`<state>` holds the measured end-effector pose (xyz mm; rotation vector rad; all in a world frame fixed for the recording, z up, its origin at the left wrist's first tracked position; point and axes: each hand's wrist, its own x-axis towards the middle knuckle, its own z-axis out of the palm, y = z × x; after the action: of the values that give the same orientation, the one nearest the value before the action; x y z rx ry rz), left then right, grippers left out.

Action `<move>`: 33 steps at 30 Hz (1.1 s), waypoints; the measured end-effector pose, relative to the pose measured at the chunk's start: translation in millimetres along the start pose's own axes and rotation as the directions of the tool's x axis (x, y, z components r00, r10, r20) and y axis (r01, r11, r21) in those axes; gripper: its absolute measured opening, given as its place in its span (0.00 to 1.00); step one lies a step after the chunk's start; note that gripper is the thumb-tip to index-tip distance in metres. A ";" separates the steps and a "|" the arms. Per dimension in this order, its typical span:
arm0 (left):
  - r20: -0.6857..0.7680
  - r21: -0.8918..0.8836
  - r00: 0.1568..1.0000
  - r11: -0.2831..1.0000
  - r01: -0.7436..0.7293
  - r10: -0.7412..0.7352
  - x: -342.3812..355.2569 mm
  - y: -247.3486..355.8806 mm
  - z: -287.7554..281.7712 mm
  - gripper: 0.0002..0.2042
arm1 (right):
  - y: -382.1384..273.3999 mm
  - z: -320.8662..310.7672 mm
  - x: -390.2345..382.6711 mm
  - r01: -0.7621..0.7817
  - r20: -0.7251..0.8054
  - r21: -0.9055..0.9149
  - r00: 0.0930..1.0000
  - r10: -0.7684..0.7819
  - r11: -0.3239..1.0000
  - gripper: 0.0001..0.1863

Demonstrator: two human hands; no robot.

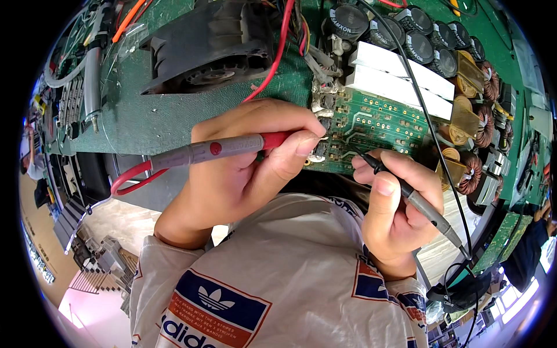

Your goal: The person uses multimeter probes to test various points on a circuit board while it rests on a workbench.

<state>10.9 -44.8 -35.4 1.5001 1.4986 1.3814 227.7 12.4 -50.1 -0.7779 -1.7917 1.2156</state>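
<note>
My left hand is closed around a grey and red test probe, its metal tip at the left edge of a green circuit board. A red lead loops back from the probe's rear end. Closed in a pinch, my right hand holds a black and grey test probe. That probe's dark tip points at the lower middle of the board; whether it touches cannot be made out. White heatsink bars lie across the board above both hands. Solder blobs and thick joints line the board's left edge.
Tall black capacitors stand at the board's far side, with copper-wound coils to its right. A black fan sits on the green mat at the far left. A black lead crosses over the board. Red wire runs behind my left hand.
</note>
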 end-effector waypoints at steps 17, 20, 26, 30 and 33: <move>0.098 0.135 0.995 0.990 -0.041 0.028 5.3 7.0 -5.6 0.11 | -7.6 0.4 6.4 -0.041 -0.006 0.003 0.999 0.041 0.999 0.11; 0.147 0.156 0.980 0.975 -0.159 0.136 11.3 9.1 -7.7 0.09 | -17.1 1.5 12.6 -0.023 0.004 -0.064 1.000 0.023 0.998 0.10; 0.111 0.118 0.989 0.987 -0.112 0.099 12.7 12.7 -5.7 0.08 | -29.7 -1.0 28.2 0.020 0.078 -0.153 0.997 -0.008 0.988 0.10; 0.116 0.106 0.992 0.993 -0.058 0.046 13.2 18.1 -5.7 0.06 | -25.0 -0.9 22.7 0.062 0.065 -0.176 0.997 -0.052 0.982 0.12; 0.087 0.078 0.995 0.995 -0.053 0.046 11.8 14.3 -1.5 0.05 | -20.8 0.5 19.6 0.060 0.036 -0.180 0.998 -0.054 0.982 0.12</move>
<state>12.0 -36.5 -18.8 1.6356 1.4890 1.2819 216.9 21.3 -25.2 -0.8080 -1.9567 1.0426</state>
